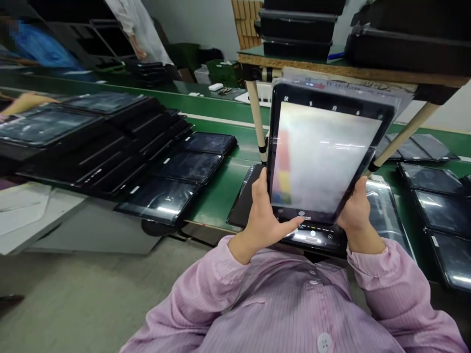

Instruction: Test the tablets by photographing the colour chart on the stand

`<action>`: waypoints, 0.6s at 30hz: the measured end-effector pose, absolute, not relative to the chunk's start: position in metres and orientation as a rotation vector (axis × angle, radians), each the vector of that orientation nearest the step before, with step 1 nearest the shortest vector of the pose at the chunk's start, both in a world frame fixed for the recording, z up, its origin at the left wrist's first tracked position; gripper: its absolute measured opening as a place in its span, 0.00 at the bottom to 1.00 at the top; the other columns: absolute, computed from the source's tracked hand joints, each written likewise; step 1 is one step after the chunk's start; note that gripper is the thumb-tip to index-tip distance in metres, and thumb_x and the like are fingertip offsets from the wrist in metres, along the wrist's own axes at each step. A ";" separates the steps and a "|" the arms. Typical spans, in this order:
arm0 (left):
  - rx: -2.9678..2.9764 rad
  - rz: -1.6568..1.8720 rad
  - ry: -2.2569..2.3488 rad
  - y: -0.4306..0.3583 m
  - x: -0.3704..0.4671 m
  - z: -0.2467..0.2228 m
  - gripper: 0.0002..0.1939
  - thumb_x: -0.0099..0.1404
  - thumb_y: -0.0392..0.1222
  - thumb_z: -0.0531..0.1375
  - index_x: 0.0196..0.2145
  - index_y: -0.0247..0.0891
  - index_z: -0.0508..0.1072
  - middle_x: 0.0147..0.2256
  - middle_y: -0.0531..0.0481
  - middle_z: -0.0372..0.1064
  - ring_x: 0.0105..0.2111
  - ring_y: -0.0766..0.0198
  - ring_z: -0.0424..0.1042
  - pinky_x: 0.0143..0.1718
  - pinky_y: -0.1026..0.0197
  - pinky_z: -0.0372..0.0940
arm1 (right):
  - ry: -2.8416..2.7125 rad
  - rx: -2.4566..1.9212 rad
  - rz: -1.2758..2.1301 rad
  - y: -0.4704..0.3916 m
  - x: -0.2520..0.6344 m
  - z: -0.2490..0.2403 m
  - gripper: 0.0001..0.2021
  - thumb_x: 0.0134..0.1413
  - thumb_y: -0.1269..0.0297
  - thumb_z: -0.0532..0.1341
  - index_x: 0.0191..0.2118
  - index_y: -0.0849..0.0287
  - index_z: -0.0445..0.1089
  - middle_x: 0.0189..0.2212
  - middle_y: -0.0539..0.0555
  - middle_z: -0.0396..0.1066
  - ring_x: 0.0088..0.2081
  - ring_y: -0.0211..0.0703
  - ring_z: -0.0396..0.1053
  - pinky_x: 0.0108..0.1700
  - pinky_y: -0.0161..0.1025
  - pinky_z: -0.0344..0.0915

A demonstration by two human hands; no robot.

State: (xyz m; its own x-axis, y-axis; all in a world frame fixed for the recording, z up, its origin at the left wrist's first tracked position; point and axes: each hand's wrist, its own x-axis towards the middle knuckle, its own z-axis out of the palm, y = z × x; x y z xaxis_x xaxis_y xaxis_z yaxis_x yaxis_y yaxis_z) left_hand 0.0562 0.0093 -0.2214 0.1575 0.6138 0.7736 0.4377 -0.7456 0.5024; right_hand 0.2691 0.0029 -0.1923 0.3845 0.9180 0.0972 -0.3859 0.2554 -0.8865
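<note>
A black-framed tablet (320,157) is held up tilted in front of me, its lit screen showing a blurred pale camera picture with a coloured patch at the left. My left hand (265,220) grips its lower left edge, with the thumb over the bottom of the screen. On the lower right edge, my right hand (356,208) is wrapped round the frame. Beneath it lies another tablet (312,238) with a lit strip of camera controls, partly covered by the held one. A dark tablet (245,196) lies beside my left hand.
Stacked and laid-out tablets (132,137) cover the green bench (217,191) on the left. More tablets (441,211) lie at the right. A wooden shelf (353,68) on pale posts carries black bins (298,29). A person in white (143,34) stands behind; another person's hand (27,103) is far left.
</note>
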 end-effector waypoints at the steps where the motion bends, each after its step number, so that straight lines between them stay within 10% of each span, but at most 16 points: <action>1: 2.301 1.634 1.066 0.008 0.058 -0.221 0.65 0.61 0.69 0.70 0.79 0.46 0.36 0.69 0.30 0.54 0.66 0.37 0.62 0.66 0.35 0.61 | -0.753 -0.902 0.982 0.004 0.270 -0.192 0.36 0.49 0.22 0.64 0.46 0.50 0.79 0.52 0.53 0.81 0.66 0.59 0.70 0.66 0.60 0.73; 18: 2.201 1.617 1.137 0.013 0.062 -0.228 0.72 0.52 0.73 0.73 0.78 0.43 0.38 0.69 0.30 0.52 0.70 0.34 0.56 0.70 0.30 0.53 | -0.913 -0.904 0.967 0.004 0.267 -0.187 0.36 0.54 0.22 0.58 0.49 0.48 0.79 0.59 0.50 0.77 0.74 0.55 0.58 0.74 0.58 0.63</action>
